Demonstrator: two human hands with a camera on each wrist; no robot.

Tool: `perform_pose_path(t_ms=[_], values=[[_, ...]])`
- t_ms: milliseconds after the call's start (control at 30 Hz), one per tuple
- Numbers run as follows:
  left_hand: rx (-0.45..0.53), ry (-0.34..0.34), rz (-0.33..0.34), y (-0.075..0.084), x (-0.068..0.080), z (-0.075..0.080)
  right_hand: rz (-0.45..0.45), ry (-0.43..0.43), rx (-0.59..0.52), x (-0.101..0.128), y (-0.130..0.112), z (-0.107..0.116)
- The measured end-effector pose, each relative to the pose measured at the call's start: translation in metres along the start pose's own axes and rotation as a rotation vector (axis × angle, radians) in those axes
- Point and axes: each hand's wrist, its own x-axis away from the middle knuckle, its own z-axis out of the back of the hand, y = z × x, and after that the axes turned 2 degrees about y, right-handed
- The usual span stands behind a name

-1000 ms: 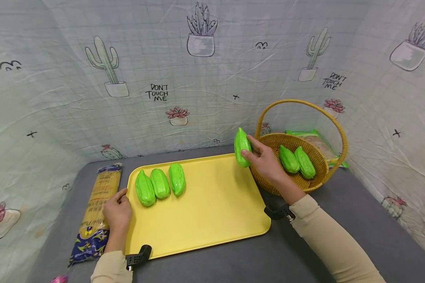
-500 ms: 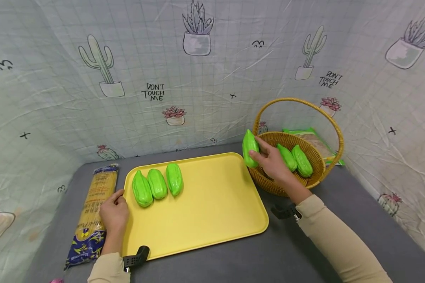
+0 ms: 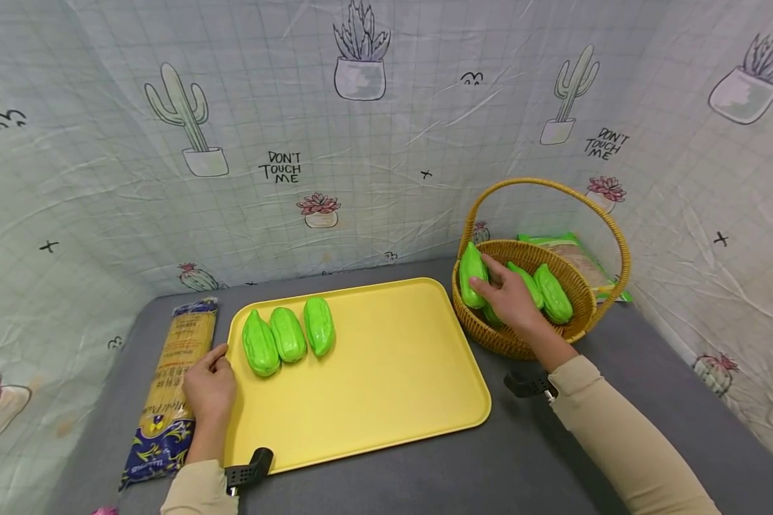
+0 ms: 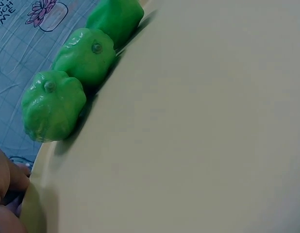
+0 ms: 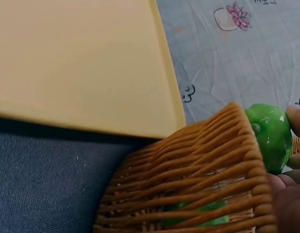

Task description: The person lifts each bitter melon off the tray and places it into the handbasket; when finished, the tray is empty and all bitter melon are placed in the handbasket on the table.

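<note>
Right now: right hand [image 3: 512, 300] grips a glossy green ridged chayote-shaped vegetable [image 3: 472, 274] just inside the near-left rim of the round woven wicker basket with hoop handle [image 3: 522, 343].
Fingers curl round it, tilted on end against the basket wall, beside two more green vegetables [image 3: 544, 290] lying inside. Left hand [image 3: 209, 390] rests at the flat yellow plastic tray's [image 3: 386, 386] left edge, fingers loosely curled, likely steadying it on the grey desk [image 3: 554, 458]; three green vegetables [image 3: 288, 334] sit in a row there, a long pasta packet [image 3: 170, 390] alongside.
</note>
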Motion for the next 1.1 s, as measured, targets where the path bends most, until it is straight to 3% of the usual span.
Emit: perform_pose_path(t_ms=[533, 1100], values=[[0.001, 0.011, -0.007, -0.001, -0.002, -0.002, -0.070, -0.066, 0.058, -0.008, 0.014, -0.001], [-0.014, 0.027, -0.021, 0.002, -0.001, -0.002, -0.055, -0.102, 0.087, -0.008, 0.017, -0.001]])
